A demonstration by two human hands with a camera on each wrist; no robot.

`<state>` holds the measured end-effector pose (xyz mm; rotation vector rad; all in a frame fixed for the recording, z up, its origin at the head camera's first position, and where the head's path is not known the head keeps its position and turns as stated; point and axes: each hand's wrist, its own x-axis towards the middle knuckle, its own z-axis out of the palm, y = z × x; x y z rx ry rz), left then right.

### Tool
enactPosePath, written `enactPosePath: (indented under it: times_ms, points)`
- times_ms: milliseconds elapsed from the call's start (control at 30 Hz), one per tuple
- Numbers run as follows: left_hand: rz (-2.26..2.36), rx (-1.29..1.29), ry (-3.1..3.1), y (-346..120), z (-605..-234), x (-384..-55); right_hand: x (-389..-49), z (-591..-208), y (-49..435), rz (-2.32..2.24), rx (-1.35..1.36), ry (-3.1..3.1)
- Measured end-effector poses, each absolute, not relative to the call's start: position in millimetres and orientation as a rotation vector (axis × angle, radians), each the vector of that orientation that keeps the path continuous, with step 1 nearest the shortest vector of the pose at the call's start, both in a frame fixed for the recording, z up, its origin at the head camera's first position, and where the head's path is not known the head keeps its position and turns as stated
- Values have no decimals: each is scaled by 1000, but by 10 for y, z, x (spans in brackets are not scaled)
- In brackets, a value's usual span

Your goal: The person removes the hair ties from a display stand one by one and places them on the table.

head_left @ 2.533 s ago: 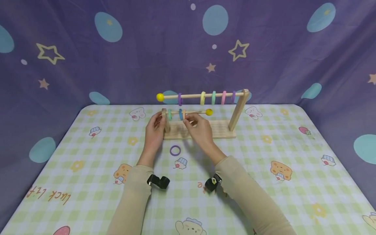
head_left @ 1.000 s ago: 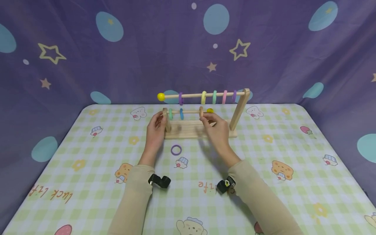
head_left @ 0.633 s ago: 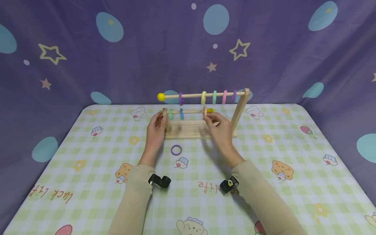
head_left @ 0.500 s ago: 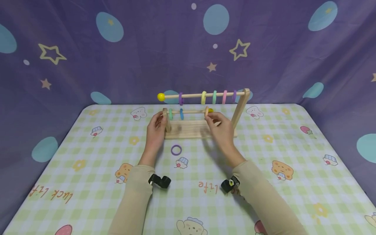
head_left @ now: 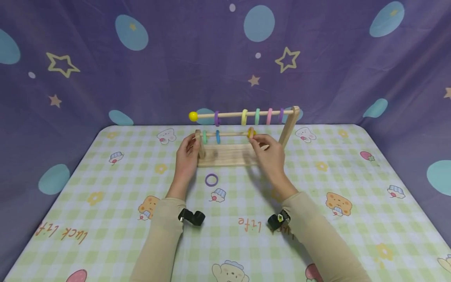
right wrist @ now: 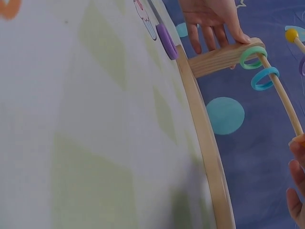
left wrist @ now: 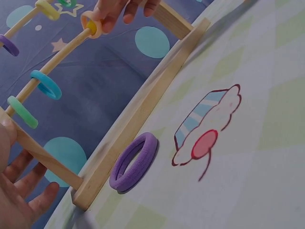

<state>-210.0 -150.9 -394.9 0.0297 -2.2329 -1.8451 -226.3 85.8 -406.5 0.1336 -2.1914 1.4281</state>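
A wooden rack (head_left: 225, 159) stands on the table with two rods. My left hand (head_left: 186, 156) grips the short left post (left wrist: 50, 160), thumb on the near side and fingers behind. With thumb and fingertips my right hand (head_left: 270, 154) pinches a peach hair tie (head_left: 251, 131), which sits around the yellow ball at the lower rod's free end. Further left on that rod hang a blue hair tie (head_left: 217, 136) and a green hair tie (head_left: 205, 137). A purple hair tie (left wrist: 136, 162) lies flat on the cloth before the rack.
Above, the upper rod (head_left: 229, 115) carries several hair ties and ends in a yellow ball (head_left: 193, 116) at left. The tall post (head_left: 288, 129) rises at the right. A checked cloth (head_left: 105, 235) covers the table; a purple curtain (head_left: 176, 58) hangs behind.
My right hand has slid the peach hair tie rightward along the lower rod, from beside the blue one to the yellow end ball. The left hand keeps its place on the post.
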Motion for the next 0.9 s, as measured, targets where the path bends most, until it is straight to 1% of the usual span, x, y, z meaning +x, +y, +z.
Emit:
enactPosePath:
  times_ms: [167, 900]
  points:
    - [-1813, 17, -2227, -1551, -4119, -2208, -2260, -4060, 890, 1449, 137, -2180]
    - [-1823, 16, -2214, -1562, -4140, -2209, -2262, -4066, 1040, 1414, 121, -2282]
